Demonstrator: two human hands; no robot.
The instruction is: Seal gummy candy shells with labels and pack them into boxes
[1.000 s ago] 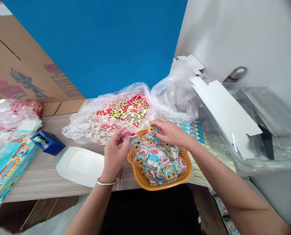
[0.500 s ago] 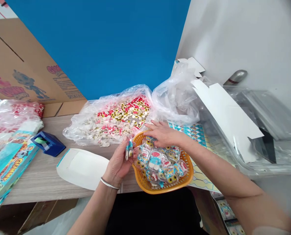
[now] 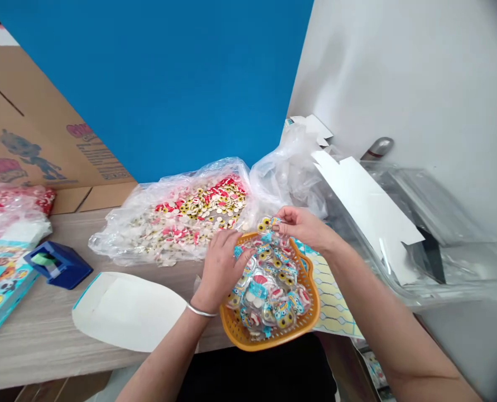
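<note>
Blue tape dispenser (image 3: 58,266) beside a gummy box (image 3: 1,296) — clear bag of round candies (image 3: 189,220) on the wood-grain table (image 3: 43,346)

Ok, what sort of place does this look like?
Likely a small candy-packing workspace: an orange plastic basket of wrapped candy packs, a clear bag of loose round candies, and a printed cardboard carton.

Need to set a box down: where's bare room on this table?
Bare wood tabletop shows left of the white card, below the blue tape dispenser, with a narrow strip between the card and the clear plastic bag. It's crowded around the orange basket, under the left hand and right hand.
</note>
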